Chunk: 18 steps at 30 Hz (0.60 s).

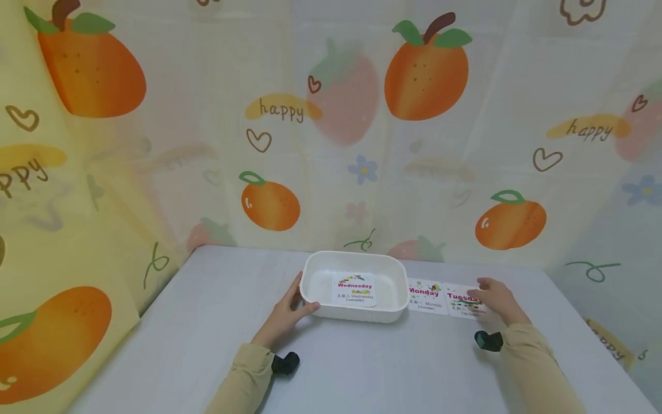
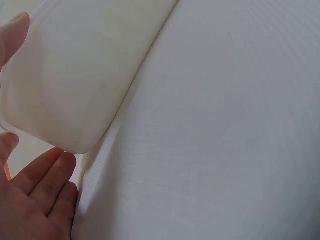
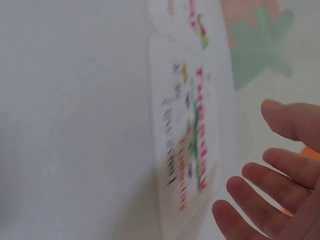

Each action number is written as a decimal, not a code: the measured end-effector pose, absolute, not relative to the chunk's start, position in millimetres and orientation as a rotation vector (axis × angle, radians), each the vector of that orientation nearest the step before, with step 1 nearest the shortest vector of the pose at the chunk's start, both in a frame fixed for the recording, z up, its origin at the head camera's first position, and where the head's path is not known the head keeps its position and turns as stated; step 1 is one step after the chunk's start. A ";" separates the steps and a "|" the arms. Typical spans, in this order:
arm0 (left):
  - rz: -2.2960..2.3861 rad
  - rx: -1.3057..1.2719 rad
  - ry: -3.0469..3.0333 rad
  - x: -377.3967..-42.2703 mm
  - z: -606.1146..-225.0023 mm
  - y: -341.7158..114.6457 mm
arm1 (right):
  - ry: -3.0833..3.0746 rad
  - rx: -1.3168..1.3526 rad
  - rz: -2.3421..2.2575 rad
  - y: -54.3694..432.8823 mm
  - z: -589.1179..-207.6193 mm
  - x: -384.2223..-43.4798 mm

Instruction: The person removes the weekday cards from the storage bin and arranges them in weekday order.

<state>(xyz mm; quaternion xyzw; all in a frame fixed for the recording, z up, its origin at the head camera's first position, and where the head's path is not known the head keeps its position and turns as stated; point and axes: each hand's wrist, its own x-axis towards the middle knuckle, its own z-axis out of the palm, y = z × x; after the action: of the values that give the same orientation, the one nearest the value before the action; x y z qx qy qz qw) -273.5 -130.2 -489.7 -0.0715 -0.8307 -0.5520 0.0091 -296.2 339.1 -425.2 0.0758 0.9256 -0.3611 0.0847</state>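
Note:
A white plastic box [image 1: 357, 314] stands on the table with a "Wednesday" card [image 1: 354, 290] lying flat inside it. My left hand [image 1: 283, 317] holds the box at its left end, the thumb at the front corner and the fingers round the side. In the left wrist view, fingertips [image 2: 65, 159] meet the box's end wall. To the right of the box, a "Monday" card [image 1: 426, 296] and a "Tuesday" card [image 1: 457, 310] lie side by side. My right hand [image 1: 500, 303] hovers over the right edge of the "Tuesday" card, fingers spread and holding nothing.
The table [image 1: 372, 368] has a white cover. Behind it hangs a fruit-patterned curtain [image 1: 439, 172], which also closes off the left side [image 1: 31, 241]. Each wrist wears a small black device, one on the left [image 1: 286, 363] and one on the right [image 1: 488, 341].

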 end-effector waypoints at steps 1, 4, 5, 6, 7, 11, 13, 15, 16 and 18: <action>-1.726 -0.225 -2.593 -273.4 -489.9 -130.3 | 2.765 0.196 -1.086 336.3 -423.9 -296.9; -1.732 -0.228 -2.592 -273.2 -490.1 -130.5 | 2.772 0.088 -1.105 325.8 -417.6 -299.0; -1.736 -0.227 -2.592 -273.2 -490.2 -130.6 | 2.771 0.048 -1.113 321.7 -414.7 -300.1; -1.740 -0.226 -2.593 -273.1 -490.1 -130.6 | 2.769 0.007 -1.124 317.3 -411.1 -301.1; -1.742 -0.227 -2.594 -273.2 -490.2 -130.8 | 2.771 -0.038 -1.131 312.4 -407.2 -302.1; -1.744 -0.216 -2.595 -273.6 -490.1 -131.5 | 2.754 -0.230 -1.212 291.5 -391.0 -305.9; -1.747 -0.214 -2.594 -273.5 -490.3 -131.8 | 2.725 -0.301 -1.264 280.4 -384.2 -307.6; -1.752 -0.213 -2.595 -273.3 -490.3 -132.0 | 2.683 -0.348 -1.310 269.1 -379.0 -309.5; -1.755 -0.215 -2.595 -273.2 -490.3 -132.0 | 2.660 -0.374 -1.326 263.2 -377.0 -310.5; -1.757 -0.218 -2.593 -273.2 -490.6 -132.3 | 2.623 -0.403 -1.350 251.0 -374.2 -312.3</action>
<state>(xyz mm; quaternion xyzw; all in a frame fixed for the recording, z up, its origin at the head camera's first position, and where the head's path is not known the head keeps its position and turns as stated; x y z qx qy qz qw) -273.2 -132.3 -490.6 -0.0694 -0.8259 -0.5595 0.0010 -312.3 251.0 -374.2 -0.1350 0.8780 -0.4519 0.0820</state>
